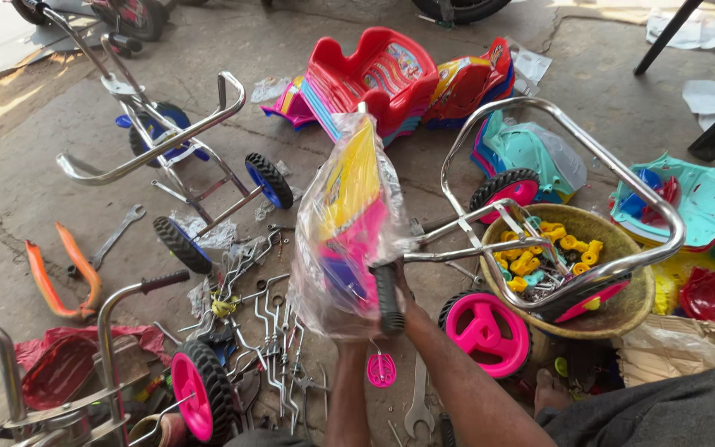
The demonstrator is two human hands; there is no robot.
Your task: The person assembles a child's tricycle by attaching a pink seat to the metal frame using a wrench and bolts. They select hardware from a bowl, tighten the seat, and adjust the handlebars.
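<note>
Hands are both lifting a yellow and pink plastic tricycle part in a crinkled clear bag [349, 223] above the concrete floor [10, 190]. I am gripping the bag's bottom with my left hand [343, 329], while my right hand [397, 300] is closing around a black handlebar grip [387, 298] of the chrome tricycle frame with pink wheels [539, 207], steadying it beside the woven basket of yellow fittings [622, 248].

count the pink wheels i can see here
3, though clutter may hide others. One pink wheel stands by the person's right arm, in front of the basket. One sits behind the basket under the chrome frame. One is at bottom left.
</note>
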